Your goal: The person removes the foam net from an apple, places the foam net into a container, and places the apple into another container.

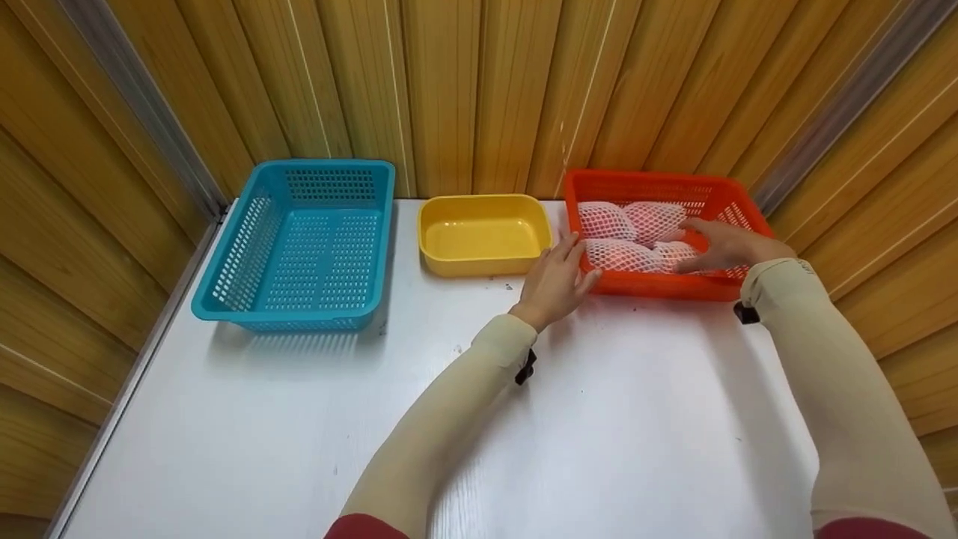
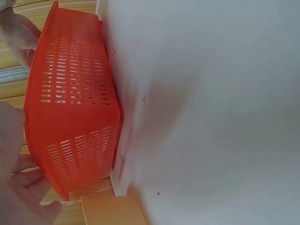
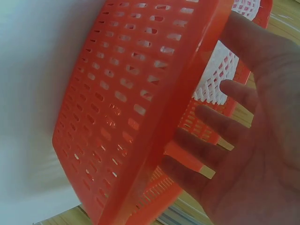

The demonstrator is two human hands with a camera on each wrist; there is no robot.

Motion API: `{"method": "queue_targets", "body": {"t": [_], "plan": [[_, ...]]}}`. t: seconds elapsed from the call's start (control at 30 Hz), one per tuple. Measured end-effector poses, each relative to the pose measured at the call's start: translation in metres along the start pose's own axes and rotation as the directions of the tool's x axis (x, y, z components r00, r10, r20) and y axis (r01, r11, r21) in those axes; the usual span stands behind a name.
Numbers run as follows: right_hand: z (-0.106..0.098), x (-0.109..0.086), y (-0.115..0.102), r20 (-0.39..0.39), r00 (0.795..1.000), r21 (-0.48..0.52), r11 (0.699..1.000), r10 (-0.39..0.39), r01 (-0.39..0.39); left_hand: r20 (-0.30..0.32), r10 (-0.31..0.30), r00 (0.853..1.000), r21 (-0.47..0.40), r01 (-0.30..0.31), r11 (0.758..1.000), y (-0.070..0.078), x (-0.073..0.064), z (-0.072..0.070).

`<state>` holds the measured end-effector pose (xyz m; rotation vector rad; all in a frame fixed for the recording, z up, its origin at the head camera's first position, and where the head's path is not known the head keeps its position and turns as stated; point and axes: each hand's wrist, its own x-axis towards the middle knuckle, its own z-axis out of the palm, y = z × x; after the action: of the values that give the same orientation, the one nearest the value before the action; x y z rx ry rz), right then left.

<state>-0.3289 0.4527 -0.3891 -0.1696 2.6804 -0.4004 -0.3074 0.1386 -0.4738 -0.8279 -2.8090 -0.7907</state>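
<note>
Several pinkish-red rounded items in white foam netting (image 1: 620,256) lie in the left and middle parts of a red plastic basket (image 1: 658,286). My left hand (image 1: 552,288) touches the left rim of that basket near its front corner, fingers extended. In the left wrist view its fingers (image 2: 30,180) lie along the basket's rim. My right hand (image 1: 726,245) reaches in over the front right of the basket, beside the nearest netted item. Its fingers (image 3: 220,122) are spread and hold nothing in the right wrist view, where white netting (image 3: 218,75) shows past them.
A yellow tub (image 1: 483,266) stands left of the red basket. Farther left is a blue perforated basket (image 1: 292,318). All three stand on a white table (image 1: 599,419), with wood-look panel walls (image 1: 479,97) behind and at both sides.
</note>
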Motion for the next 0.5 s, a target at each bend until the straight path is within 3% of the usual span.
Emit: {"method": "queue_targets", "body": {"t": [0.5], "plan": [[-0.011, 0.013, -0.002, 0.178, 0.982, 0.014, 0.998, 0.059, -0.062, -0.003, -0.026, 1.0, 0.052, 0.026, 0.998, 0.001, 0.004, 0.001]]}}
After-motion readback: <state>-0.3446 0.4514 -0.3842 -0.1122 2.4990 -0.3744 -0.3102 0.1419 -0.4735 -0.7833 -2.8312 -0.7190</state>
